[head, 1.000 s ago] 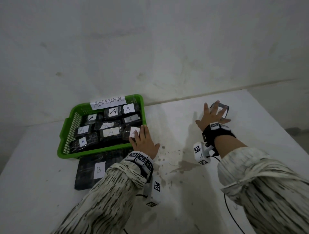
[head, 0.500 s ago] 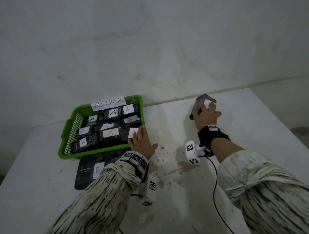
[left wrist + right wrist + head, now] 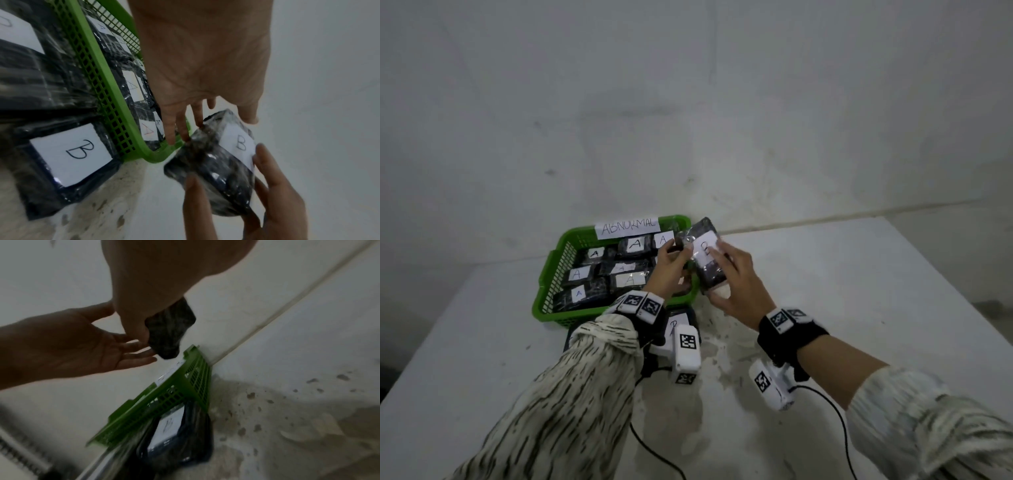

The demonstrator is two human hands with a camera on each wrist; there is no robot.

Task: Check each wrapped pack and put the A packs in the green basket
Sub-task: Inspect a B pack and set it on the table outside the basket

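hands [image 3: 709,274] grip one b pack [image 3: 707,257].

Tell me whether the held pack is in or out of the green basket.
Out. The right hand grips the B pack in the air beside the green basket corner, left hand fingertips touching it.

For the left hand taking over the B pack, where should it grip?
Probably the free far end of the B pack, coming from the basket side. The right hand already pinches the near end, and the left hand touches the far corner with straight fingers.
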